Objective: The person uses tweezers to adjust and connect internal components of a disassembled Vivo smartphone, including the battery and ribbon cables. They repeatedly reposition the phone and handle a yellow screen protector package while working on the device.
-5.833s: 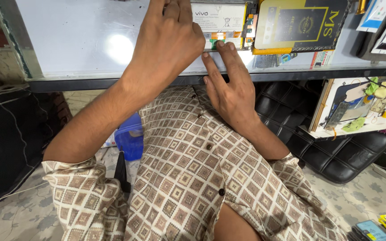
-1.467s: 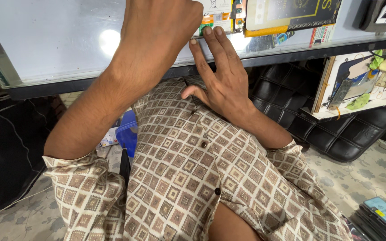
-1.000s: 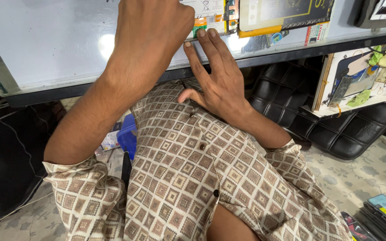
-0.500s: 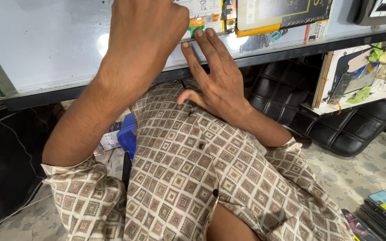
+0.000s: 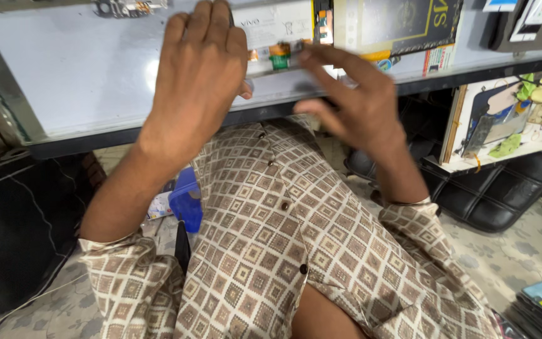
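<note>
While left hand [image 5: 199, 81] stays, right hand [image 5: 352, 100] lifted, blurred

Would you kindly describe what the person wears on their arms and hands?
Both hands, the left hand and the right hand, are bare, with no gloves. The forearms are uncovered; short sleeves of a beige shirt with a brown diamond check end near the elbows.

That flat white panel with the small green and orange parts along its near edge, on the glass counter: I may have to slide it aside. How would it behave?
The white panel looks thin and flat, so probably light and prone to skidding on the smooth glass counter. The left hand lies over its near end, the right hand spreads beside it. The small parts look delicate, so bending may damage them.
</note>
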